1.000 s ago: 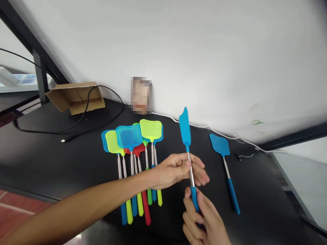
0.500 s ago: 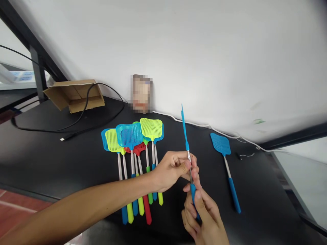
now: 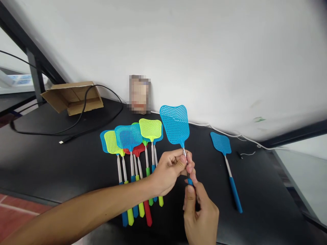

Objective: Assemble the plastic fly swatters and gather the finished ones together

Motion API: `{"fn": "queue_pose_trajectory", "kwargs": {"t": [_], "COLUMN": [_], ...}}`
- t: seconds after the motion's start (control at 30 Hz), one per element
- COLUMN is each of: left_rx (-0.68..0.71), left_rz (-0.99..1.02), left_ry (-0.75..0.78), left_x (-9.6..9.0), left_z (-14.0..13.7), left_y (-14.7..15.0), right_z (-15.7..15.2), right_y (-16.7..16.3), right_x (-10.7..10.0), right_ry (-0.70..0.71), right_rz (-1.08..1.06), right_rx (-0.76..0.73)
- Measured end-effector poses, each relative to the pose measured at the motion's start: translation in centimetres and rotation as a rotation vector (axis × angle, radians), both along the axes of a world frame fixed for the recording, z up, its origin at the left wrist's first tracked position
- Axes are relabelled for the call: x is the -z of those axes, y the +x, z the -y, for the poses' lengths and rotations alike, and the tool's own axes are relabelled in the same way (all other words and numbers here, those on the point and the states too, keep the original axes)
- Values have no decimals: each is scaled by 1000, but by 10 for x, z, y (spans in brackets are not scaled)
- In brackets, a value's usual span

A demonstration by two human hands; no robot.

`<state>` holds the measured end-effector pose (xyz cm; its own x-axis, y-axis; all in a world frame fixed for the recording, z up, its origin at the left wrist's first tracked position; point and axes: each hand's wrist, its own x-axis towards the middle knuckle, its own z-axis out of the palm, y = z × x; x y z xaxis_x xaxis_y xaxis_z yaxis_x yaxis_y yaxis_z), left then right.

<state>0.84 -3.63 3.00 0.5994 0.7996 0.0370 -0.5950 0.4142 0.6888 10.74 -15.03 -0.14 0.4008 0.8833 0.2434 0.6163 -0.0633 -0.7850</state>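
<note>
A blue fly swatter [image 3: 175, 125] is held upright above the table, its perforated head facing me. My left hand [image 3: 171, 170] pinches its metal shaft just under the head. Lower down, my right hand [image 3: 200, 211] grips the blue handle, most of which the fingers hide. Left of my hands lies a fanned group of several swatters in blue, yellow-green, green and red, including a yellow-green swatter [image 3: 151, 129] on top and a red handle [image 3: 147, 212]; my left forearm covers part of them. Another blue fly swatter [image 3: 231, 173] lies apart on the right.
An open cardboard box [image 3: 74, 98] lies at the back left of the black table [image 3: 255, 200], with a black cable [image 3: 85, 102] looping before it. A blurred-out object [image 3: 139, 94] leans on the white wall. A white cord [image 3: 204, 125] runs along the wall's foot.
The held swatter has turned about its shaft, from edge-on to showing its broad face. My right hand has rolled round on the handle, its back now more toward me.
</note>
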Motion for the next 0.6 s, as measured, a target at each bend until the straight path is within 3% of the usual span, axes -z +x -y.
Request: {"fn": "queue_pose_trajectory", "kwargs": {"t": [0.1, 0.17, 0.23, 0.33, 0.4, 0.5, 0.6], "left_rx": [-93, -113, -69, 92, 187, 176, 86], "left_rz": [-69, -85, -42, 41, 72, 49, -80], "left_ry": [-32, -64, -94, -131, -150, -138, -91], "left_x": [1, 1, 1, 0, -2, -4, -3], "left_z": [-2, -5, -10, -14, -14, -12, -13], "left_y": [1, 1, 0, -1, -2, -5, -6], "right_z": [-9, -15, -18, -18, -17, -14, -12], "right_y": [-1, 0, 3, 11, 15, 12, 6], "right_x": [6, 4, -2, -16, -21, -19, -15], "right_ry": [130, 110, -20, -335, -454, -437, -417], "right_rz": [277, 205, -136, -964, -1400, -1614, -1480], "right_rx": [64, 76, -4, -237, -345, -362, -277]}}
